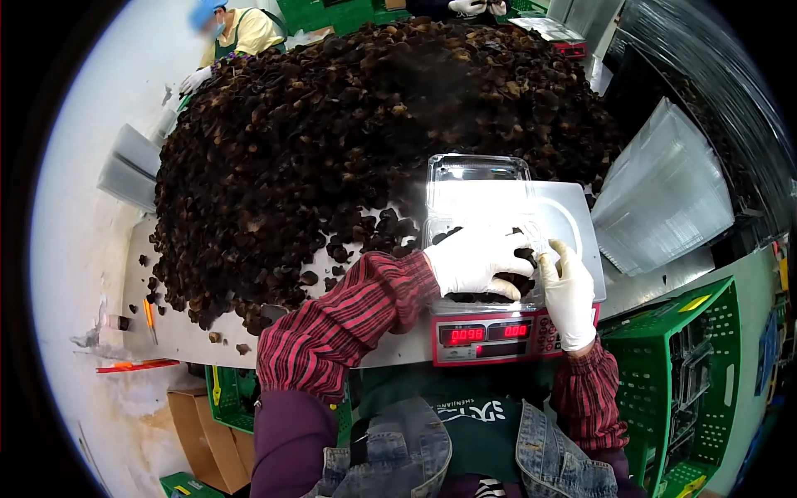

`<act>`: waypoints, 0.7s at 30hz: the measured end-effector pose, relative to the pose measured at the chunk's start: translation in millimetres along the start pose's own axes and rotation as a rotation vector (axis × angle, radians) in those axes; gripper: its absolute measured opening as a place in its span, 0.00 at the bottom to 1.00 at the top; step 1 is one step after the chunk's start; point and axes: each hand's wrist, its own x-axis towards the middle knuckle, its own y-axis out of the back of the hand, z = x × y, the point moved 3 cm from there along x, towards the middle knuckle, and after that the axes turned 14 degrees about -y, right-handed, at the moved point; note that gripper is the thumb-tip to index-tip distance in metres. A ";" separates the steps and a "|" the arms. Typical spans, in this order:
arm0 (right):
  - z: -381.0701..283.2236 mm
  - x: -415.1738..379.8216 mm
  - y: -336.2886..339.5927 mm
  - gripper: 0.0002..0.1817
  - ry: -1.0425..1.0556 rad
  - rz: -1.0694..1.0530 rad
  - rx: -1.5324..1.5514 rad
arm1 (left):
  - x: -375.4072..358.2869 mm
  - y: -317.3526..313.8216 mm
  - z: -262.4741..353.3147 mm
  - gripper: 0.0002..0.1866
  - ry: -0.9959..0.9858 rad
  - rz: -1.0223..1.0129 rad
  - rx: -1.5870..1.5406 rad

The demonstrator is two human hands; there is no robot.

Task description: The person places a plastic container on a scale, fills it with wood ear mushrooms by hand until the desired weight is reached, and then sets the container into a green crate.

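Observation:
A clear plastic box with its lid raised sits on a red digital scale, and dark dried pieces lie in it. The left red display reads 0.098. My left hand, in a white glove, reaches over the box with its fingers spread over the dark pieces. At the box's right edge is my right hand, also gloved, its thumb and fingertips close together near the rim; what they hold, if anything, is too small to name. A large heap of dark dried pieces lies behind and to the left.
Stacked clear boxes stand at the right. Below them is a green crate with black trays. A co-worker is at the back left, and another person's gloved hands show at the top. A cardboard box is lower left.

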 end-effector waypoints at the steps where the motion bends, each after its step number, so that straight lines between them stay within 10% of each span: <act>1: 1.0 0.1 1.3 0.15 -0.003 0.000 -0.002 | 5.1 6.6 0.3 0.23 0.120 -0.132 -0.192; 9: 6.7 7.6 4.8 0.15 -0.055 -0.016 0.032 | -8.1 80.9 11.5 0.21 0.033 0.157 -0.183; 21: 33.7 4.9 44.0 0.11 -0.331 0.086 0.315 | -264.8 67.2 86.3 0.06 1.127 0.597 0.196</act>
